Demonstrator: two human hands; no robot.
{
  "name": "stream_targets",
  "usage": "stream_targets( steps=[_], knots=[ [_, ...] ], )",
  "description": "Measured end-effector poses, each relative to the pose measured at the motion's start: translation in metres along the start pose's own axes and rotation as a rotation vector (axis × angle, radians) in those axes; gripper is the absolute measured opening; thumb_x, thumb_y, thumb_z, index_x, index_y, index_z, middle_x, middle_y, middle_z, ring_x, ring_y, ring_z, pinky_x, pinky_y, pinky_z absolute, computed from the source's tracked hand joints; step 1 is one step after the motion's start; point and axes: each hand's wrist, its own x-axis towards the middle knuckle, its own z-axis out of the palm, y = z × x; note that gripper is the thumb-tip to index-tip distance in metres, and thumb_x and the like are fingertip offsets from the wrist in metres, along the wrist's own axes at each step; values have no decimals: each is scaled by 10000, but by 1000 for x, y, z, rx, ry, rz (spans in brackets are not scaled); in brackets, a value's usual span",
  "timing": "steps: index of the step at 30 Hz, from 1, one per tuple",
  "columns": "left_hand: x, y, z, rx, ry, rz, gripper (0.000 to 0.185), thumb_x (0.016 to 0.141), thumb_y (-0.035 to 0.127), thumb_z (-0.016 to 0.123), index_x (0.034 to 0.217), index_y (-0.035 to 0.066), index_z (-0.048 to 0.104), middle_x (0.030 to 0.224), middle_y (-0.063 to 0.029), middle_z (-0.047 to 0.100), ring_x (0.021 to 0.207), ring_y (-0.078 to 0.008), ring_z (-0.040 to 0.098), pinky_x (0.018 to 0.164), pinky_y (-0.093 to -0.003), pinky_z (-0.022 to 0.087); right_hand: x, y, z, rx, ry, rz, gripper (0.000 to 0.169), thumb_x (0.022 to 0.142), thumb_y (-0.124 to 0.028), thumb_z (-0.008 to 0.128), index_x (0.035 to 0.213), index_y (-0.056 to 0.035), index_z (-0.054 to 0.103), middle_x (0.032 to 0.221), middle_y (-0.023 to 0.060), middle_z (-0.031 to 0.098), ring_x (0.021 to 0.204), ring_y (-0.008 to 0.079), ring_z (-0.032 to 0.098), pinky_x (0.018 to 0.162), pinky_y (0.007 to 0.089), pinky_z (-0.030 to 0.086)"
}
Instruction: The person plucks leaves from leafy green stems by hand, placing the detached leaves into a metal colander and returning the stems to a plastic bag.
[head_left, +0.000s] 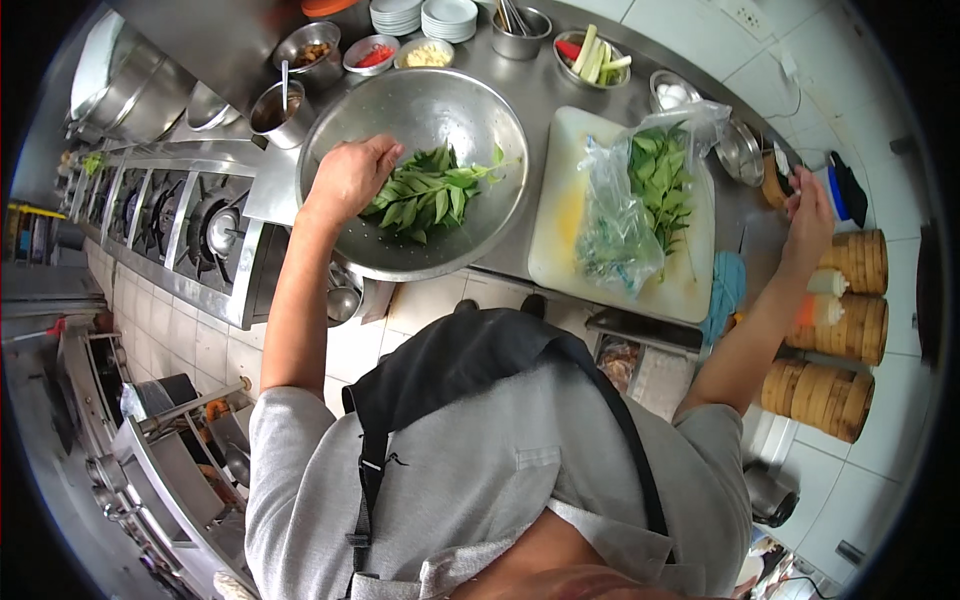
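Leafy green sprigs (435, 196) lie in a large perforated steel bowl (465, 97). My left hand (358, 174), its fingers curled, is over the bowl's left side beside the leaves; whether it grips a stem is hidden. My right hand (811, 214) is raised at the counter's right end, near a knife block with handles; what its fingers touch cannot be made out. Between the hands, a white cutting board (551, 255) bears a clear plastic bag (619, 225) and more leafy sprigs (661, 180), partly covered by the bag. The board has a yellow stain.
Behind the bowl stand a steel pot with a spoon (281, 116), bowls of chopped red (372, 55) and pale yellow food (424, 55), and stacked white plates (448, 20). A bowl of cut vegetables (592, 60) is behind the board. Bamboo steamers (817, 397) stand right, gas burners (217, 229) left.
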Motion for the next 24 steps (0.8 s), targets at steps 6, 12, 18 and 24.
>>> stream_targets(
  steps=[6,12,18,24],
  knots=[
    [0,-8,29,45,-94,115,265,986,278,704,1179,102,749,1206,-140,739,1137,-362,686,983,-479,538,-64,184,-60,-246,18,353,364,1031,-308,692,1270,-42,758,1048,45,763,927,119,688,787,267,527],
    [15,31,41,4,-119,279,305,933,289,753,1162,87,760,1117,-141,745,1089,-366,695,965,-465,548,-93,193,-33,-508,61,129,429,1015,-264,715,1383,-43,691,1224,79,764,1048,169,708,939,306,543],
    [23,42,27,67,-152,302,172,891,216,750,1006,90,766,958,-98,716,982,-342,691,972,-481,517,-105,13,97,-114,-273,-112,353,1038,-186,696,1376,-85,703,1235,86,753,964,148,714,849,288,553],
    [14,60,-11,74,82,374,172,851,154,777,1016,105,773,1005,-56,730,1005,-282,705,1024,-447,509,-160,-111,190,-149,-709,-550,271,986,-228,728,1197,-62,762,1119,103,752,822,282,714,785,379,574]
  ],
)
